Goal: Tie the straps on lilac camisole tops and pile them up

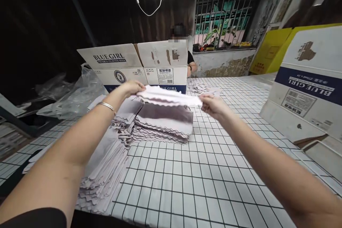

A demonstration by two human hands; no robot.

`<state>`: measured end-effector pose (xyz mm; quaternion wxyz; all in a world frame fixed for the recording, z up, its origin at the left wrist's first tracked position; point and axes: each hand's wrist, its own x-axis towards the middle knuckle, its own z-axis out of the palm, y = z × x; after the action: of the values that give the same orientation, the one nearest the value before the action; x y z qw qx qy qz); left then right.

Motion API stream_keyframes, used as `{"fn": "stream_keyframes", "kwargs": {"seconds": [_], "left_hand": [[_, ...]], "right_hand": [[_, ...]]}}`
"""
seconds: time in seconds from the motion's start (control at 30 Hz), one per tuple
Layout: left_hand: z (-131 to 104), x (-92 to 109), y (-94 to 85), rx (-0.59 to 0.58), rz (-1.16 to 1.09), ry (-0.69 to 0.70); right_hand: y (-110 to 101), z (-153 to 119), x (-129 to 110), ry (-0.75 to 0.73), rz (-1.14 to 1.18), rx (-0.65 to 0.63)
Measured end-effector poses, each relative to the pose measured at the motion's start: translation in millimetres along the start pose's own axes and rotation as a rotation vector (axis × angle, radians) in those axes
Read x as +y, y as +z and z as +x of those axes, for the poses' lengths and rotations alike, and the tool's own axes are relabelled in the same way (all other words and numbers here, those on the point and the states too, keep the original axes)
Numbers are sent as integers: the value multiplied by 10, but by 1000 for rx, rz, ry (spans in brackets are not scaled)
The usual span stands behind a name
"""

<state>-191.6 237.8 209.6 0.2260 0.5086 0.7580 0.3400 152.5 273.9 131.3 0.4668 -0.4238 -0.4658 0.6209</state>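
Note:
Between my two hands a pale pink fabric piece with wavy edges is stretched out above the table. My left hand, a bangle on its wrist, pinches the left end. The right end is pinched by my right hand. Right below the fabric lies a neat stack of similar wavy-edged pieces. A taller stack of pale fabric pieces rises at the table's near left edge, partly behind my left forearm. Some strap-like strips lie bunched between the stacks.
A white and blue beer carton stands behind the stacks, and another carton stands at the right. Clear plastic bags lie at left. Across the checked tablecloth, a person sits near loose fabric scraps.

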Motion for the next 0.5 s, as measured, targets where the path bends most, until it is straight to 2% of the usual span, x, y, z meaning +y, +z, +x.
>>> {"fn": "stream_keyframes", "kwargs": {"seconds": [0.1,0.17,0.23,0.3,0.37,0.4,0.5], "left_hand": [[71,-455,296,-6,275,0],[41,-649,450,-20,345,6],[-16,-738,566,-4,404,44],[-78,-774,691,66,477,182],[-120,-823,858,121,563,348],[-124,-864,954,92,598,370],[-64,-1012,1230,-37,677,274]], "right_hand": [[111,-35,602,121,-71,11],[136,-115,863,123,-245,15],[146,-189,983,-49,-545,46],[167,-240,1014,-365,-859,64],[210,-260,1027,-632,-1088,-41],[237,-254,1042,-688,-1170,-148],[295,-165,1122,-640,-1297,-450]]}}
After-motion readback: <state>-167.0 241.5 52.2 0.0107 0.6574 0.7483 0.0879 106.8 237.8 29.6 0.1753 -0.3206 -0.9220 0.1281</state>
